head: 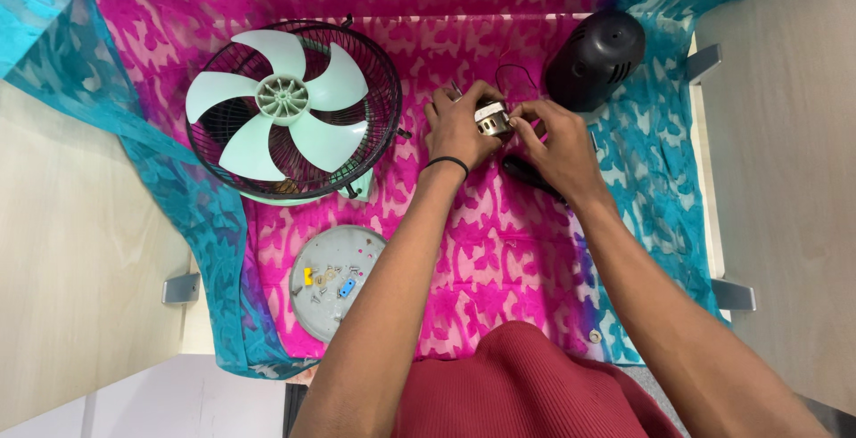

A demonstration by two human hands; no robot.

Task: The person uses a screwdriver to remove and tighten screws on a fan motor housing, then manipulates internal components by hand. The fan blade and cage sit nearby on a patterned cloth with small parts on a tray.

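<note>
My left hand (456,126) and my right hand (557,144) together hold a small metal fan motor (491,119) just above a pink and teal patterned cloth (499,242). The left hand wraps the motor's left side; a black band sits on that wrist. My right fingers pinch the motor's right edge. Thin dark wires (517,77) loop up from the motor. Beneath my right hand lies a black tool handle (526,173), partly hidden.
A pale green fan blade inside a black wire grille (290,108) lies at the left. A black dome-shaped motor cover (596,59) sits at the upper right. A round grey plate (334,282) holds small screws and coloured bits. Wooden partitions flank both sides.
</note>
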